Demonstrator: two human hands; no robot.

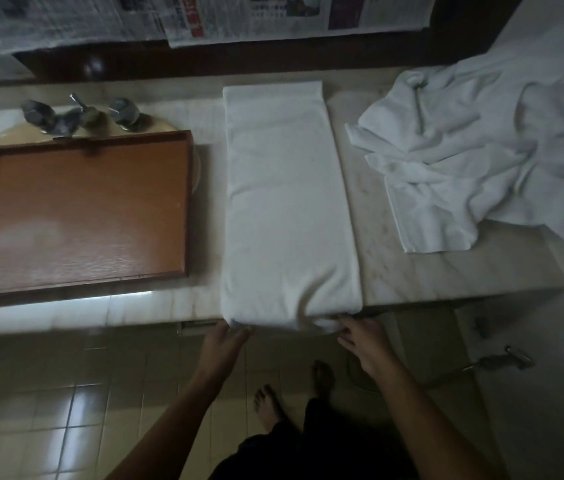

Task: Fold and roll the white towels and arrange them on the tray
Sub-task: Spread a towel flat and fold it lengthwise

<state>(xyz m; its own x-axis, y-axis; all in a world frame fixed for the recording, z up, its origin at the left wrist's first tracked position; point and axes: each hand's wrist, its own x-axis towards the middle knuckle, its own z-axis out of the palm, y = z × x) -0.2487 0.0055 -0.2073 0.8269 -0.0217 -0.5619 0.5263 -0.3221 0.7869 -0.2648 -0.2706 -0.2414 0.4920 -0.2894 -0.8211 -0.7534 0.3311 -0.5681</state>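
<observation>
At the far left a rectangular brown wooden tray lies over the basin below a metal tap, nothing on it. Beside it a long white towel folded into a narrow strip stretches across the pale marble desk – its near end hangs just over the front edge. The left hand pinches the near left corner and the right hand the near right corner. Further right a crumpled heap of white towels rests on the desk.

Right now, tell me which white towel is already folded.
The long flat towel between the wooden tray and the crumpled towel heap; the left hand and right hand pinch its near corners.
</observation>
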